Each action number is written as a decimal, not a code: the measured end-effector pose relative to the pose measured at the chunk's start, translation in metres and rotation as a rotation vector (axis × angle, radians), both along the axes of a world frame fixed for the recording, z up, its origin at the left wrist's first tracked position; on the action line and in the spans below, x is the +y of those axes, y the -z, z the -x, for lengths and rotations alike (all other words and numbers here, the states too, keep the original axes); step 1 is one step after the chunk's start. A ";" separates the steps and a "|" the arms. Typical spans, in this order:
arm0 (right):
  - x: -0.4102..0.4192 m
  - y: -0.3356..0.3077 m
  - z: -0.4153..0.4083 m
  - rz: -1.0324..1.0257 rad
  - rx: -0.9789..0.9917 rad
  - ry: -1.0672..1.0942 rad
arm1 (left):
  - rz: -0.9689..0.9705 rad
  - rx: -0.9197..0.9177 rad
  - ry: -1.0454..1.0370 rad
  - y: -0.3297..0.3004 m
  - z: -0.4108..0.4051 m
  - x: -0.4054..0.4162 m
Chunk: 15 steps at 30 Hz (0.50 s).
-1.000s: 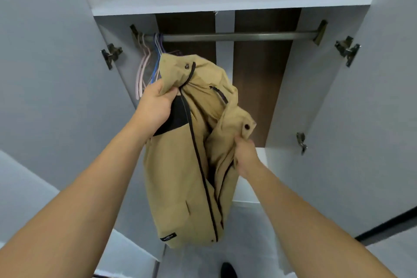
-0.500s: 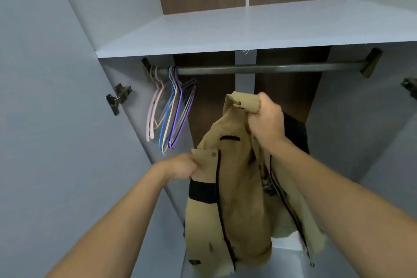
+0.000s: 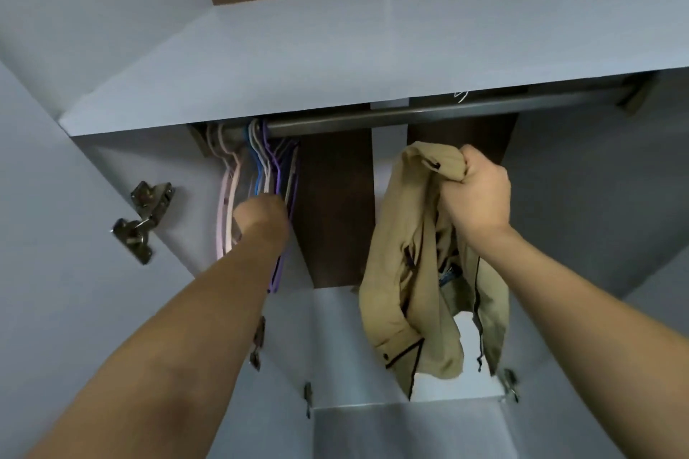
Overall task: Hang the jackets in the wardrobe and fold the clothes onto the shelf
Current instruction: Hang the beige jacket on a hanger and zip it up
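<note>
Big change from half a second back: the left hand (image 3: 261, 214) has let go of the jacket (image 3: 421, 265) and shot up into the bunch of hangers (image 3: 257, 179) at the left end of the rail (image 3: 410, 115). Before, it was pinching the jacket's front edge down low. Now it's blurred and seen mostly from the wrist side, so I honestly can't tell if the fingers are gripping a hanger or just touching them. That arm is stretched out nearly straight, up and forward.

The right hand (image 3: 475, 194) now carries the jacket alone. It's clenched into a tight fist around a bunched wad of tan fabric near the collar, knuckles up, held out in front at about the same spot as before, just under the rail and right of the brown centre panel. The jacket dangles limp from that fist, twisted, dark zipper trim showing, hem hanging down towards the lower part of the wardrobe (image 3: 112, 197).

Further out: pink, blue and purple hangers crowd together on the rail, the shelf (image 3: 373, 48) sits right above it, and a metal door hinge (image 3: 143, 220) shows on the left.
</note>
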State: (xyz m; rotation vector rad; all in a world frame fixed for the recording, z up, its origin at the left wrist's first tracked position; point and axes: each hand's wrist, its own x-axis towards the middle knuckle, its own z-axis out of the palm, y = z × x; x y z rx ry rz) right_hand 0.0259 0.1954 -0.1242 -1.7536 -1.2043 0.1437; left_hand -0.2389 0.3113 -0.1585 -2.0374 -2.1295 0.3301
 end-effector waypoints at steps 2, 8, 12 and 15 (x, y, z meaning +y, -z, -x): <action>0.003 0.001 -0.003 -0.016 0.036 0.037 | 0.016 0.046 0.043 0.002 -0.003 0.007; 0.018 0.007 -0.020 -0.001 0.269 0.097 | -0.094 -0.184 0.064 -0.007 0.001 0.005; 0.036 0.008 -0.029 0.057 0.869 0.069 | -0.275 -0.601 0.031 -0.018 0.000 -0.015; 0.039 0.013 -0.037 0.143 0.885 -0.051 | -0.297 -0.695 0.045 -0.029 -0.007 -0.038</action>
